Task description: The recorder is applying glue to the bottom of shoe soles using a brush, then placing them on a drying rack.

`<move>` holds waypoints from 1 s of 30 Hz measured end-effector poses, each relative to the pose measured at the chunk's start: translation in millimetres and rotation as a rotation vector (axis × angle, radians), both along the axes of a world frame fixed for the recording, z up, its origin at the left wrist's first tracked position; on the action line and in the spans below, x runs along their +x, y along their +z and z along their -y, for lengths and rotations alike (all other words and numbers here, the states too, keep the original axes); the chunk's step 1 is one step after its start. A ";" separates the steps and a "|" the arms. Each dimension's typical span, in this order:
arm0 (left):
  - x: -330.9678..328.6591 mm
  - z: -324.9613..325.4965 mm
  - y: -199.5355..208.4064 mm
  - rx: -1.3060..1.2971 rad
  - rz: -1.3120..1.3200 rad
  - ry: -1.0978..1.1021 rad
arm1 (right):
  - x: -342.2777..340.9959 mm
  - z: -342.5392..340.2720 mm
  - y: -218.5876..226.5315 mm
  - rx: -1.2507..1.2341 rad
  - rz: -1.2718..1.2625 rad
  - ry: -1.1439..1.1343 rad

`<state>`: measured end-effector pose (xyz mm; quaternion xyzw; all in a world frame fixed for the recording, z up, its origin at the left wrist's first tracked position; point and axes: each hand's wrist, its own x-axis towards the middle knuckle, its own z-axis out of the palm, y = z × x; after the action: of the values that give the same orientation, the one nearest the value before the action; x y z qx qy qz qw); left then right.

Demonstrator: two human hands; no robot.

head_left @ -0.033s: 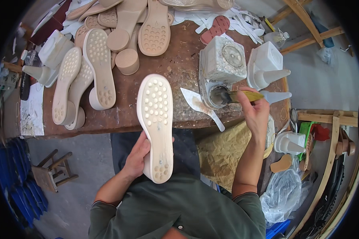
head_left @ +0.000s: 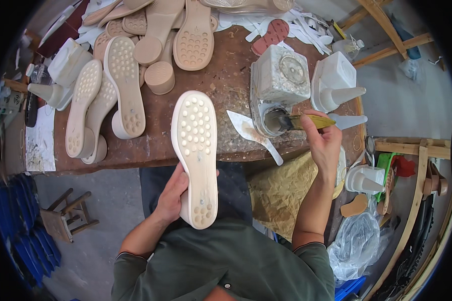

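Observation:
A cream heeled shoe sole [head_left: 198,160] stands nearly upright before me, its dotted face toward me. My left hand [head_left: 172,193] is closed around its narrow middle; some fingers are hidden behind it. On the right, my right hand [head_left: 320,138] pinches the yellow-green handle of a brush [head_left: 314,122]. The dark bristles reach into the round mouth of a white, stained plastic dispenser [head_left: 281,83] on the table. Just left of that mouth lies a putty knife [head_left: 251,133] with a pale, stained blade.
Several beige soles [head_left: 125,85] lie piled at the table's left and back. Another white dispenser [head_left: 336,83] stands right of the stained one. A red sole piece [head_left: 271,37] and white strips lie at the back. A wooden stool [head_left: 68,214] stands on the floor at left.
The sole in my left hand has shifted very slightly up and left. My right hand keeps the brush at the dispenser's mouth, almost unmoved.

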<state>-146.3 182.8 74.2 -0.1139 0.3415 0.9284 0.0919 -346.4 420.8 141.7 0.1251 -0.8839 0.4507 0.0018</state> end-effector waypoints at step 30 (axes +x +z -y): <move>3.4 -15.4 55.8 -0.026 -0.135 -0.194 | 82.1 66.7 51.6 -0.784 0.028 0.153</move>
<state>-142.9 198.2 130.0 -0.0185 0.3684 0.9162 0.1566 -264.3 354.1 193.4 0.1740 -0.6330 0.7544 0.0037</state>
